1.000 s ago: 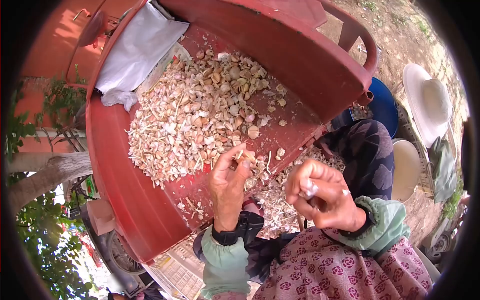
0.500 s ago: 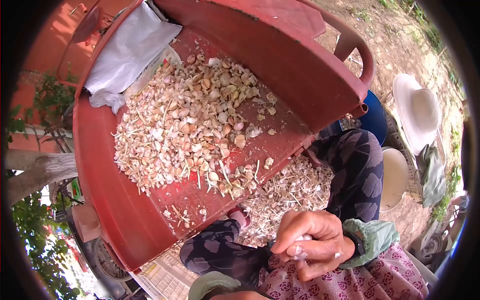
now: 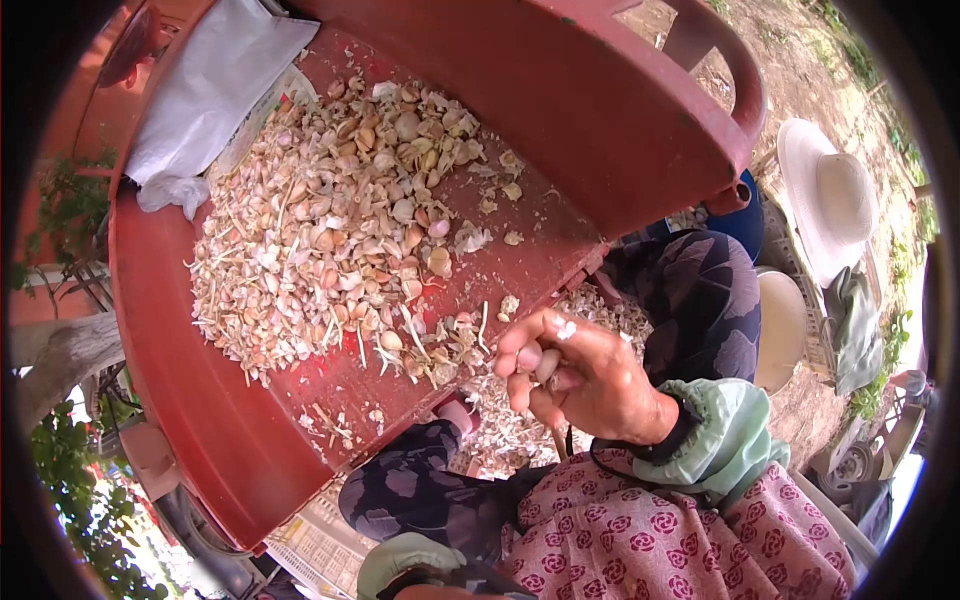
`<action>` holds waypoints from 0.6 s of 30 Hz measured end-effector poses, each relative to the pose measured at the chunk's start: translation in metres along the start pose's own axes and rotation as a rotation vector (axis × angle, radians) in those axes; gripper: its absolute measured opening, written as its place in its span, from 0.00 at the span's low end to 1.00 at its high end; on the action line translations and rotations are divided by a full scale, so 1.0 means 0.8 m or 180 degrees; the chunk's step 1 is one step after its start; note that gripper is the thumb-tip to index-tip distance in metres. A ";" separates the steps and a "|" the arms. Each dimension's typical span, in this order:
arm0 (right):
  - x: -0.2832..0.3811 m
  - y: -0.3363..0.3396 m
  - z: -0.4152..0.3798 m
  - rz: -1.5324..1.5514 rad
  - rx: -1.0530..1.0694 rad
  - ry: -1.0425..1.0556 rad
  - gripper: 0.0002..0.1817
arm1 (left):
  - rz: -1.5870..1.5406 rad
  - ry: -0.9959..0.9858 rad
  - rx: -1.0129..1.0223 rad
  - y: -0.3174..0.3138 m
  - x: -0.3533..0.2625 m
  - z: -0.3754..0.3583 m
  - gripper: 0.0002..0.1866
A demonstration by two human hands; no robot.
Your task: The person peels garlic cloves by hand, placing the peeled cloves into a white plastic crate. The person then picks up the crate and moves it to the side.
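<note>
Garlic clove point(image 3: 546, 364) sits pinched in my right hand point(image 3: 585, 380) — fingers point(image 3: 520, 360) curled round it, thumb across the top, a scrap of white skin stuck to one knuckle. I hold it just off the near edge of the red chair seat point(image 3: 520, 270), above my knee. My left hand is down at the bottom edge of the view; only the pale green sleeve point(image 3: 400, 560) shows, so I cannot tell whether it is closed or loose. On the seat the garlic heap point(image 3: 330, 230) spreads from the back towards the near edge, cloves and papery stalks mixed together. A white bag point(image 3: 205, 95) lies at the far left corner of the seat. Below the near edge, more peelings point(image 3: 600, 315) cover the ground — right beside my leg.
</note>
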State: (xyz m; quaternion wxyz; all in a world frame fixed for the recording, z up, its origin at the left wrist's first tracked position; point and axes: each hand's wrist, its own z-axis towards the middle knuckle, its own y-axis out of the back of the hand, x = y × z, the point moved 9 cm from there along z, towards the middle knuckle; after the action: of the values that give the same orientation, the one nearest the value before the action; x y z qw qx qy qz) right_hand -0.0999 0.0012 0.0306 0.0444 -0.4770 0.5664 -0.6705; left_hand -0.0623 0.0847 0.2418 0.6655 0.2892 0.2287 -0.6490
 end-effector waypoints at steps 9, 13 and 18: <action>-0.044 0.045 0.034 0.0759 -0.0074 -0.0666 0.35 | 0.1800 0.2222 0.0498 0.045 0.212 -0.076 0.25; -0.045 0.089 0.041 0.0605 -0.0428 -0.0263 0.22 | 0.2935 0.2203 0.0036 0.109 0.274 -0.104 0.15; -0.049 0.091 0.041 0.0656 -0.0354 -0.0400 0.13 | 0.4180 0.2601 0.0302 0.128 0.321 -0.123 0.13</action>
State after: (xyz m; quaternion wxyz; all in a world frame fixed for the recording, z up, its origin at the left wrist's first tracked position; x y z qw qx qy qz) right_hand -0.0913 -0.0243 -0.0544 0.1219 -0.4592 0.6449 -0.5987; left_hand 0.0604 -0.0370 0.0046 0.7636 0.6101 0.2097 0.0276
